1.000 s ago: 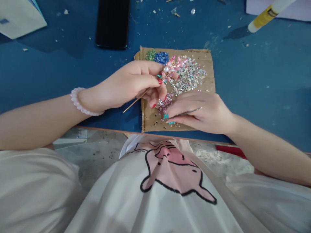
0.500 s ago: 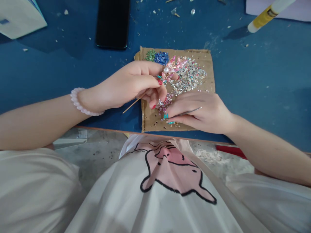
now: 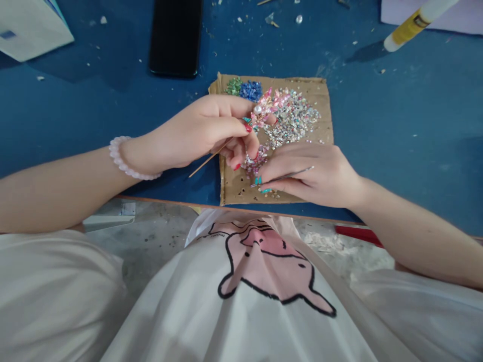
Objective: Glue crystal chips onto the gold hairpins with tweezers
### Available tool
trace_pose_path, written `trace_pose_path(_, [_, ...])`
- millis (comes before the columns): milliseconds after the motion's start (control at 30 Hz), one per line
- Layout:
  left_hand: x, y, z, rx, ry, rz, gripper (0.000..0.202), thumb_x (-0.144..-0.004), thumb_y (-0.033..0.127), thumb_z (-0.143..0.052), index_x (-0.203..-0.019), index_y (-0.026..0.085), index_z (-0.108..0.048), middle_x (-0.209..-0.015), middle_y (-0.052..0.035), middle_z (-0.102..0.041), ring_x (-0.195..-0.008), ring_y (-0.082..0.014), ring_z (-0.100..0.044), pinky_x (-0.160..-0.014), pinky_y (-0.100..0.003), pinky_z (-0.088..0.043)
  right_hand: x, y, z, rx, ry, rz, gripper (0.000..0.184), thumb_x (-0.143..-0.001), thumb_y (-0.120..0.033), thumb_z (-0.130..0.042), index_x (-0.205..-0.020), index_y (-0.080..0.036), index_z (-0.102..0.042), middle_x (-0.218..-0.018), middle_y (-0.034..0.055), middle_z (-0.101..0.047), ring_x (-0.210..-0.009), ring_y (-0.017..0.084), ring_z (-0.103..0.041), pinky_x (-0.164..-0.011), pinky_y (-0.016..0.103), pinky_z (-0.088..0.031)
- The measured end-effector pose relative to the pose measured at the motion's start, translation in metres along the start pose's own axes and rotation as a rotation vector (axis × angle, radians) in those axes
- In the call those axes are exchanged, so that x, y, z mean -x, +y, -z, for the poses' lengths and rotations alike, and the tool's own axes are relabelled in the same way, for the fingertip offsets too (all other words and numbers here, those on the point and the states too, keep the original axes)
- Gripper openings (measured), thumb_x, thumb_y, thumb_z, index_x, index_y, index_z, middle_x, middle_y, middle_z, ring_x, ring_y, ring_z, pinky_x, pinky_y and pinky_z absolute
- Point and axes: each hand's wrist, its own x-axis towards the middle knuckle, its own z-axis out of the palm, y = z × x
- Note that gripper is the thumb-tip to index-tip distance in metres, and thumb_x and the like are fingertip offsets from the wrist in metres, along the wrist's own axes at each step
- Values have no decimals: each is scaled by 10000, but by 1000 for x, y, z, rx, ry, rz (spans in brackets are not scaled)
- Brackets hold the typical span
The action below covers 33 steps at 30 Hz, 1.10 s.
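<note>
Pink in the head view: pinching the ornament [image 3: 268, 105] and thin wooden stick [image 3: 209, 159] in a half-curled left hand [image 3: 215, 125], at eleven o'clock from the right hand [image 3: 320, 176], presumably to leave its front uncovered. Gripping a slim metal tool [image 3: 292, 175] between the latter's closed fingertips, with its tip at seven o'clock on the cardboard [image 3: 234, 187] near pink chips [image 3: 254, 163], likely for fine control.

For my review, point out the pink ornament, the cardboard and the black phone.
Pink ornament [image 3: 267, 106]: head view, middle of its pink part.
Cardboard [image 3: 231, 182]: head view, bare patch near lower left corner.
Black phone [image 3: 175, 38]: head view, middle of its visible face.
</note>
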Motion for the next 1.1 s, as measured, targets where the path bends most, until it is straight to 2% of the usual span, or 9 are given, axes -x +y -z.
trace_pose_path(267, [1, 0, 1, 21, -3, 5, 209, -920, -8, -426, -793, 85, -564, -677, -7, -685, -479, -35, -599, -496, -132, -456, 2, -1, 1, 5, -14, -16, 84, -1005, -245, -611, -970, -197, -670, -882, 14, -757, -841, 136, -724, -775, 274, -571])
trace_pose_path(367, [0, -1, 1, 23, -11, -5, 199, -922, -6, -421, -968, 43, -608, -670, -7, -680, -476, -45, -595, -495, -145, -459, 2, -1, 1, 36, -24, -3, 94, -1012, -255, -599, -973, -199, -664, -881, 16, -754, -842, 143, -722, -771, 283, -566])
trace_pose_path(433, [0, -2, 2, 27, -16, -4, 276, -928, -3, -413, -1127, 18, -603, -657, 4, -672, -467, -47, -592, -488, -145, -462, 2, -1, 1, 55, -32, 6, 104, -1017, -264, -588, -974, -203, -660, -881, 19, -752, -843, 150, -719, -770, 293, -564])
trace_pose_path(500, [0, -3, 2, 39, -19, -3, 318, -929, -2, -412, -1191, 7, -593, -648, 8, -670, -457, -47, -593, -477, -138, -464, 2, -1, 1, 63, -36, 15, 100, -1015, -261, -589, -972, -199, -655, -879, 24, -748, -841, 155, -714, -770, 298, -562])
trace_pose_path(833, [0, -1, 2, 82, -16, -1, 337, -935, -30, -410, -1216, -22, -596, -641, -2, -695, -456, -48, -610, -473, -125, -498, 2, -1, -1, 94, -12, 47, 64, -998, -245, -620, -964, -192, -630, -863, 23, -739, -812, 153, -707, -751, 289, -557])
trace_pose_path(1100, [-1, -4, 3, 77, -22, -4, 341, -926, -29, -393, -1182, 16, -613, -632, 11, -691, -448, -46, -609, -472, -125, -491, 3, -1, 0, 97, -33, 41, 52, -1005, -240, -603, -991, -199, -630, -880, 26, -742, -840, 161, -708, -764, 296, -553])
